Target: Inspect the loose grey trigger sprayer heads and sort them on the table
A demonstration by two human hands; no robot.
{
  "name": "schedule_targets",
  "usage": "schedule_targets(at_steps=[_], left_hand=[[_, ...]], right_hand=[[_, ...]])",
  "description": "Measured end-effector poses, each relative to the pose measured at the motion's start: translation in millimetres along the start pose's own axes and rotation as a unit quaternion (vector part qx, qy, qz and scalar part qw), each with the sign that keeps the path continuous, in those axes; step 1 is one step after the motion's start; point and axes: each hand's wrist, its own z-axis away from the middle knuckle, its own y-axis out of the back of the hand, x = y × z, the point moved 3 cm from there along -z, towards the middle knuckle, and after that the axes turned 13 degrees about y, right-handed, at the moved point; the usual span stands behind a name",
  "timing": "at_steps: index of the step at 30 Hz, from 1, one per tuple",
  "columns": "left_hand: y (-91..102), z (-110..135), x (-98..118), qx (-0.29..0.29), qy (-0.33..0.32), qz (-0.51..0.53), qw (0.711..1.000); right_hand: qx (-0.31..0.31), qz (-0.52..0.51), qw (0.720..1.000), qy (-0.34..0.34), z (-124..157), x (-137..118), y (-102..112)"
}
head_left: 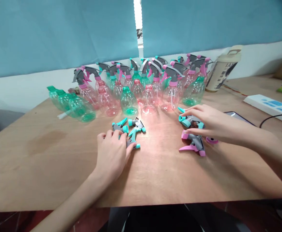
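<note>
My left hand (113,151) is curled over a grey and teal trigger spray head (132,141) on the table, thumb against its side; the fingertips are partly hidden. Just beyond it lie another teal spray head (119,126) and one with a silvery grey body (137,124). On the right, my right hand (207,124) hovers low with thumb and index finger apart, around a teal spray head (188,120). Its thumb is at the collar of a pink and grey spray head (195,143). A pink piece (212,140) shows partly under the wrist.
Clear green bottles (130,103) and pink bottles (149,101) crowd the table's back, several topped with spray heads. Some green bottles (79,108) lean or lie at the left. A beige tumbler (222,72), a white power strip (271,104) and a phone (239,116) are at right.
</note>
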Motion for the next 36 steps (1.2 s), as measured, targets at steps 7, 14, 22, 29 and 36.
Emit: schedule_targets(at_steps=[7,14,22,29,36], left_hand=[[-0.3,30.5,28.6,-0.032,-0.032,0.041,0.998],[14.1,52.7,44.3,-0.02,-0.089,0.173,0.981],[0.4,24.2,50.1,-0.084,-0.021,0.114,0.99],[-1.8,4.9,57.6,-0.085,-0.095,0.18,0.975],[-6.0,-1.6,45.2,0.033,-0.096,0.42,0.902]], right_hand=[[0.013,-0.031,0.997,0.067,-24.2,-38.8,-24.8],[-0.008,-0.057,0.997,0.059,-30.2,-48.7,-39.3],[0.04,0.072,0.997,0.004,19.1,-33.8,-43.1],[-0.03,-0.027,0.998,-0.054,40.4,-17.1,-44.2],[-0.173,-0.034,0.983,-0.045,25.2,-14.8,-15.6]])
